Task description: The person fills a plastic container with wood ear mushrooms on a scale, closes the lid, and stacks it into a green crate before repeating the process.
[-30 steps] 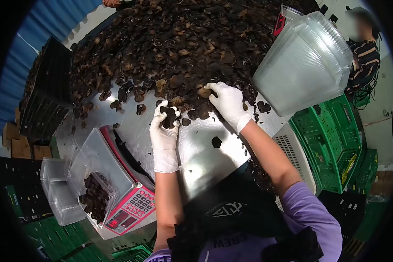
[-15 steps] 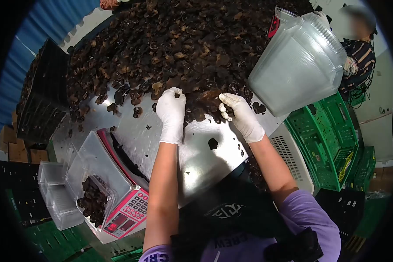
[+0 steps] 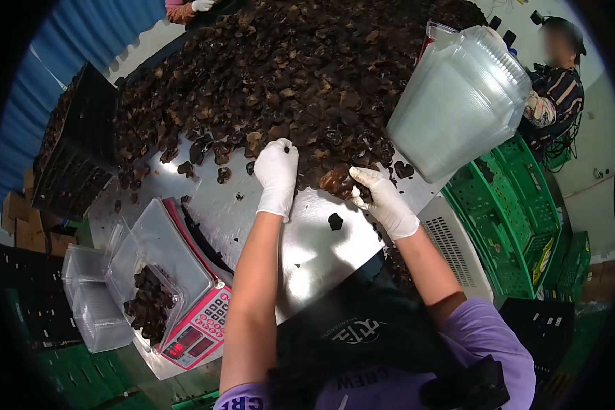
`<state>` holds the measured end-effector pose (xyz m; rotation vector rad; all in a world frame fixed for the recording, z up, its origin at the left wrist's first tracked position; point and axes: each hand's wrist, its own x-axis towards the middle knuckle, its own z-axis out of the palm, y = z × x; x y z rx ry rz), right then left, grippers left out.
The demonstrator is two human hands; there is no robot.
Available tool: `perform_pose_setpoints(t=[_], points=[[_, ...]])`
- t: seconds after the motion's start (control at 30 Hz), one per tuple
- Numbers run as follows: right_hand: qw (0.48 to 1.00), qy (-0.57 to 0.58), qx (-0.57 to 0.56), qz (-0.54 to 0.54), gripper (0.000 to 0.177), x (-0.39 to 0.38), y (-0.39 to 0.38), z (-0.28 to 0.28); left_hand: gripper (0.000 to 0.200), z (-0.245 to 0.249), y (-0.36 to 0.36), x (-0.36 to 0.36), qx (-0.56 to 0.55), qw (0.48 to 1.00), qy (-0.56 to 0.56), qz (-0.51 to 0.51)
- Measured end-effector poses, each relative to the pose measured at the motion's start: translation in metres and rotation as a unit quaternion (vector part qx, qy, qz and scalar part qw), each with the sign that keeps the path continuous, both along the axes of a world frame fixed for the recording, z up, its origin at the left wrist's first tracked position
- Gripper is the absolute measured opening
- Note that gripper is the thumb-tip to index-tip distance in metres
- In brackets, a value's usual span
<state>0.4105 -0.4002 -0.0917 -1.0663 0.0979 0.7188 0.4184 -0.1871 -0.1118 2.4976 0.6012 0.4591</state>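
Observation:
A large heap of dark wood ear mushrooms (image 3: 280, 82) covers the far part of the metal table. My right hand (image 3: 387, 201), in a white glove, pinches a brown wood ear mushroom (image 3: 336, 182) at the heap's near edge. At that same edge, to the left, is my gloved left hand (image 3: 277, 174). Its fingers are curled together, with a small dark spot between thumb and finger; what they hold, if anything, I cannot make out. A single dark piece (image 3: 335, 221) lies on the bare metal nearer to me.
At left, a pink scale (image 3: 201, 328) bears a clear container of mushrooms (image 3: 150, 307), with more clear containers (image 3: 99, 314) beside it. Stacked clear tubs (image 3: 458, 102) stand at right, near green crates (image 3: 512, 212). A black crate (image 3: 75, 143) tilts at left. Another person (image 3: 560, 89) is far right.
My right hand has come slightly nearer to me with the brown mushroom, which now shows more clearly. The view has shifted a little; another person's gloved hand now appears at the top left.

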Motion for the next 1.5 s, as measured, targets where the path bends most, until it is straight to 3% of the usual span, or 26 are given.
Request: perform_pose_setpoints(t=[0.07,0.1,0.17,0.2,0.23,0.3,0.37,0.57,0.63,0.7,0.77,0.83,0.9,0.97,1.03,1.1,1.17,1.2,1.23,1.33,1.37,1.43,1.47,1.5], points=[[1.000,-0.013,-0.005,0.001,0.019,-0.007,-0.010,0.003,0.017,0.002,0.008,0.002,-0.075,0.995,-0.059,0.012],[1.000,-0.020,-0.011,0.003,0.019,-0.010,-0.015,0.005,0.013,0.005,0.012,0.001,-0.205,0.974,-0.094,0.012],[1.000,-0.019,-0.012,-0.001,0.019,-0.011,-0.024,-0.003,0.012,0.007,0.020,-0.014,-0.522,0.838,-0.156,-0.034],[1.000,0.004,-0.001,-0.013,0.021,-0.010,-0.025,-0.009,0.011,0.023,0.018,-0.026,-0.583,0.802,-0.129,-0.004],[0.999,0.028,0.010,-0.022,0.024,-0.010,-0.025,-0.013,0.011,0.023,0.020,-0.036,-0.580,0.804,-0.132,-0.001],[1.000,0.005,0.028,0.000,0.026,-0.017,-0.023,-0.010,0.012,0.023,0.026,-0.054,-0.708,0.693,-0.136,0.014],[1.000,-0.002,0.014,0.014,0.027,-0.024,-0.013,-0.002,0.012,0.019,0.030,-0.070,-0.771,0.619,-0.152,-0.010],[0.999,-0.003,0.020,0.045,0.028,-0.030,0.009,-0.006,0.012,0.043,0.034,-0.120,-0.820,0.528,-0.219,-0.028],[0.998,-0.016,0.019,0.064,0.026,-0.036,0.018,0.002,0.019,0.056,0.036,-0.140,-0.818,0.527,-0.232,-0.008],[0.991,-0.063,0.062,0.104,0.025,-0.046,0.031,0.009,0.021,0.060,0.042,-0.166,-0.782,0.558,-0.278,-0.011],[0.983,-0.091,0.042,0.156,0.021,-0.058,0.048,0.024,0.019,0.110,0.030,-0.206,-0.697,0.624,-0.337,0.108],[0.979,-0.068,-0.006,0.193,0.017,-0.073,0.076,0.033,0.022,0.111,0.050,-0.260,-0.554,0.713,-0.425,0.065],[0.964,-0.082,0.012,0.251,0.019,-0.093,0.110,0.053,0.019,0.122,0.073,-0.305,-0.365,0.787,-0.468,0.167],[0.938,-0.185,0.019,0.293,0.018,-0.111,0.149,0.075,0.012,0.125,0.105,-0.335,-0.072,0.861,-0.451,0.222],[0.908,-0.245,0.028,0.338,0.016,-0.126,0.183,0.092,0.010,0.119,0.129,-0.358,-0.109,0.824,-0.486,0.271],[0.808,-0.517,-0.003,0.280,0.018,-0.150,0.215,0.119,0.013,0.114,0.141,-0.368,-0.018,0.879,-0.406,0.251],[0.742,-0.609,-0.006,0.280,0.023,-0.172,0.248,0.113,0.022,0.111,0.136,-0.372,-0.065,0.925,-0.287,0.239],[0.575,-0.766,-0.093,0.271,0.025,-0.186,0.267,0.103,0.033,0.107,0.132,-0.373,-0.074,0.939,-0.249,0.223],[0.594,-0.724,-0.094,0.336,0.035,-0.193,0.272,0.094,0.044,0.104,0.128,-0.371,-0.085,0.953,-0.209,0.204],[0.633,-0.680,-0.041,0.366,0.069,-0.195,0.265,0.084,0.077,0.101,0.124,-0.375,-0.049,0.968,-0.169,0.181],[0.632,-0.678,-0.045,0.373,0.069,-0.192,0.260,0.084,0.077,0.103,0.122,-0.376,-0.057,0.967,-0.168,0.184],[0.657,-0.688,-0.024,0.308,0.070,-0.184,0.248,0.091,0.090,0.108,0.119,-0.376,0.058,0.973,-0.122,0.188],[0.641,-0.709,-0.044,0.290,0.069,-0.174,0.241,0.092,0.104,0.107,0.120,-0.378,0.092,0.973,-0.098,0.190],[0.659,-0.700,-0.075,0.267,0.064,-0.164,0.230,0.092,0.104,0.110,0.119,-0.381,0.089,0.973,-0.097,0.191]])
